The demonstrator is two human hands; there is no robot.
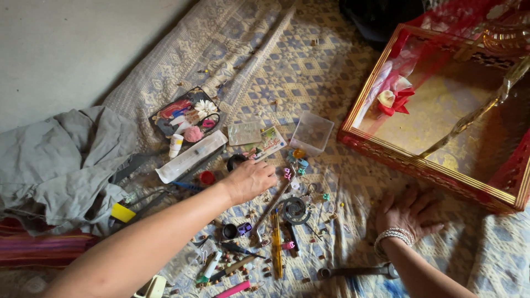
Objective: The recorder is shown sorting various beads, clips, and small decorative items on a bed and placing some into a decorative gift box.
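Two hands work: our left hand (249, 180) reaches, fingers loosely curled and grasping nothing, over scattered small coloured beads (294, 165); our right hand (407, 212) lies flat, released, bracing us on the patterned blue-and-cream bedspread (326, 72).

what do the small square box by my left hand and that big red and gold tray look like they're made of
The small square box looks like clear, slightly frosted plastic: the patterned cloth shows through its walls. The big tray has a shiny gold rim and red lattice sides, with a glossy gold floor; probably plastic or foil-covered board, hard to tell which.
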